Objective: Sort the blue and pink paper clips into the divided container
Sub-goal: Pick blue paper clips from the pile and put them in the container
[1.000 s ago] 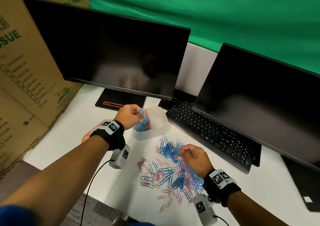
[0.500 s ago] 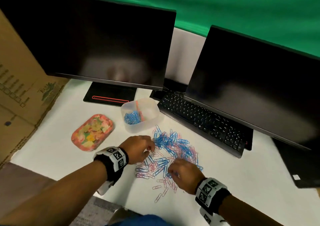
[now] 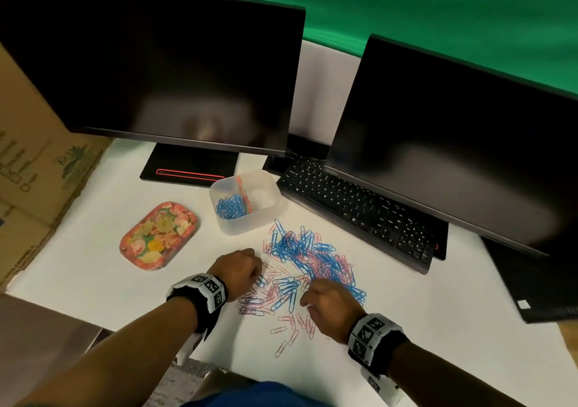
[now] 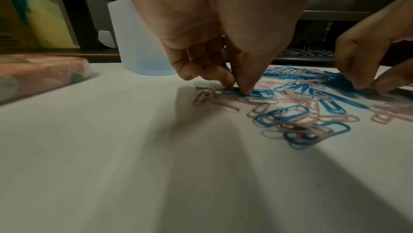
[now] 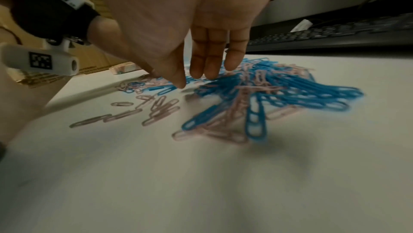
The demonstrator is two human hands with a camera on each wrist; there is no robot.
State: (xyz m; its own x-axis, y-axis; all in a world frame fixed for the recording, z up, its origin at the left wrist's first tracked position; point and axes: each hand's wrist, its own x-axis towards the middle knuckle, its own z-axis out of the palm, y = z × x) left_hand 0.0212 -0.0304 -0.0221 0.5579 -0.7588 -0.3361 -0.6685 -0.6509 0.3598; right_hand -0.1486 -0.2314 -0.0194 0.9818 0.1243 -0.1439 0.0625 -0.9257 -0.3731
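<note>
Paper clips [image 3: 308,269], blue and pink, lie tangled beside the divided container [image 3: 247,200].

Right hand [image 5: 201,46] blurred, grip on clips unclear; right monitor [image 3: 463,144] and cardboard box [image 3: 28,156] cut by frame edges.

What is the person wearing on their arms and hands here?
Both forearms are bare, and so are both hands. Each wrist carries a black band topped with white blocks printed with black square code markers. A white camera unit with its own marker hangs under each wrist. Blue cloth shows at the bottom edge.
</note>
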